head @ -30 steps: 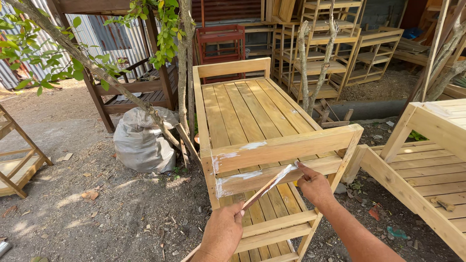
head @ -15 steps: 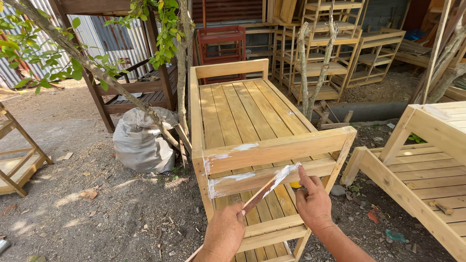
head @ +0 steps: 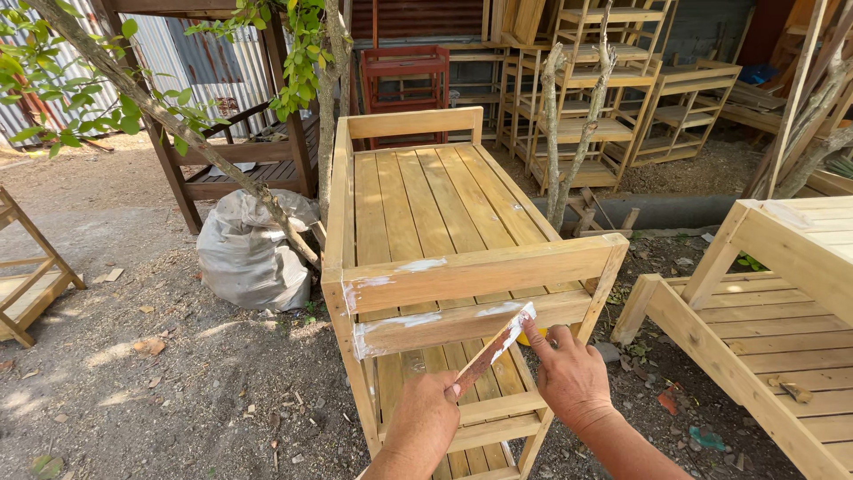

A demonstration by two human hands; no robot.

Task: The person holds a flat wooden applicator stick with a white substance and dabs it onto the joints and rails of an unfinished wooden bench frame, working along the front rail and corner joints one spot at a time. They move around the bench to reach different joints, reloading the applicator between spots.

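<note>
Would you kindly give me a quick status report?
Left hand gripping thin wooden stick. Right hand steadying it. White-smeared tip on wooden bed's lower rail. Nothing blocking.

The left hand (head: pixel 425 418) grips a wooden stick (head: pixel 494 348) smeared with white filler; its tip touches the lower rail of a wooden bed frame (head: pixel 426 204). The right hand (head: pixel 569 378) points a finger at the stick. A grey sack (head: pixel 253 249) lies on the ground beside the frame.

Bright daylight, dappled leaf shadows on ground (head: pixel 133 356), sharp focus, slight wide-angle edge bending.
</note>
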